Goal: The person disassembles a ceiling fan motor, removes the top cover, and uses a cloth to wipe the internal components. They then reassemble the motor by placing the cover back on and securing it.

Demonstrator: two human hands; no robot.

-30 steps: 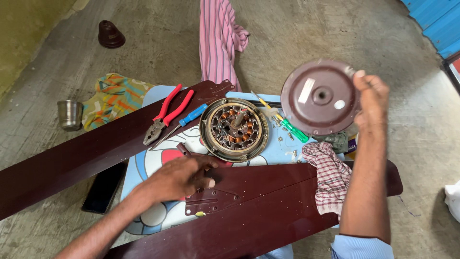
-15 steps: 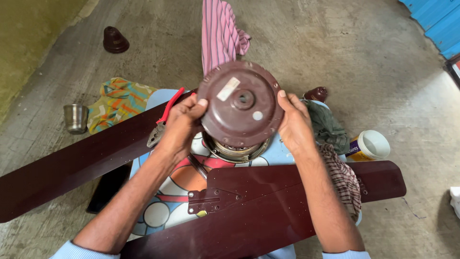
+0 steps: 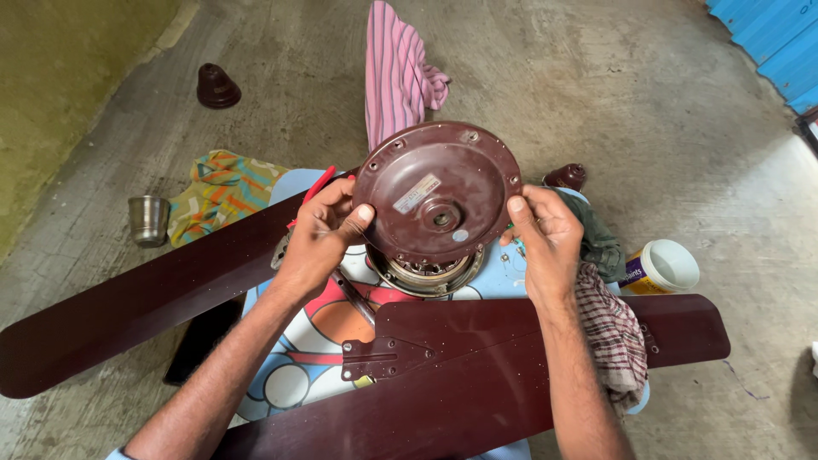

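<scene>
In the head view, a round brown fan cover (image 3: 436,194) is held by both hands. The left hand (image 3: 319,230) is closed on the cover's left edge, with the thumb pressed on its face. The right hand (image 3: 545,234) is closed on the cover's right edge. The cover is tipped up a little and sits right over the fan motor (image 3: 426,273), which peeks out just under it. It cannot be told if the cover is fully seated on the motor.

It looks like the cover is nearly put on. No screws can be seen in the holes around its rim, so fastening seems to be left.

Just under the cover a dark brown fan blade (image 3: 477,375) is laid. To the cover's left a second blade (image 3: 145,298) is laid, and red pliers (image 3: 313,189) are half hidden. A striped cloth (image 3: 396,72) is above the cover. A white tub (image 3: 665,268) is to its right.

Half a second ago the cover was held higher and flatter. Now it has been brought down and tipped toward the motor.
</scene>
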